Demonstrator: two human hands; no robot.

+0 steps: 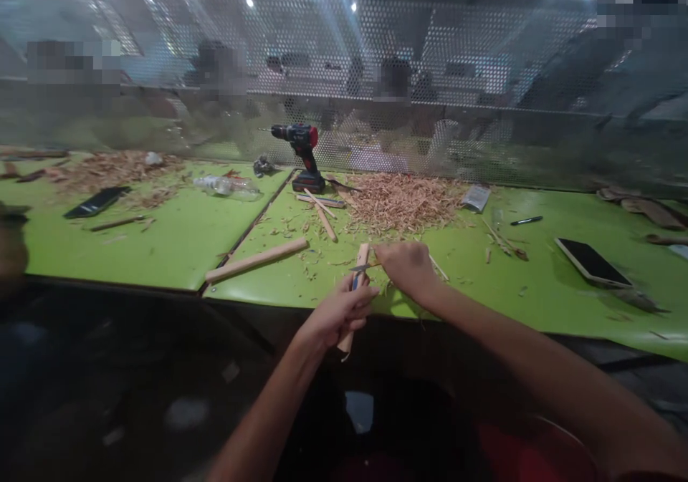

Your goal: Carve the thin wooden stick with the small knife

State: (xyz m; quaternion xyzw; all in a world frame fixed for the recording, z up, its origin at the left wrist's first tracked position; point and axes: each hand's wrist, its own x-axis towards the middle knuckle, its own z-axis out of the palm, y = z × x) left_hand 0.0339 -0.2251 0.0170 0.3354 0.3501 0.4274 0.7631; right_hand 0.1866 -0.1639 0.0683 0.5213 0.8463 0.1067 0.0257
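My left hand [344, 314] is closed round a pale wooden stick [363, 253], which slants up from below the table's front edge. Something blue shows on the stick just above my fingers. In my closed right hand [408, 267] is a knife; its blade [361, 268] lies across the stick just above my left hand. The handle is mostly hidden by my fingers. Behind the stick, a heap of wood shavings [403, 203] covers part of the green table [284, 281]. A thicker wooden rod [258, 260] lies to the left of my hands.
A cordless drill [306, 156] stands at the back before a perforated metal screen [344, 59]. Thin sticks [325, 222] lie near it. To the right are a pen [527, 220] and a phone [594, 261]. On the left lie a plastic bottle [228, 186] and a dark phone-like object [97, 201].
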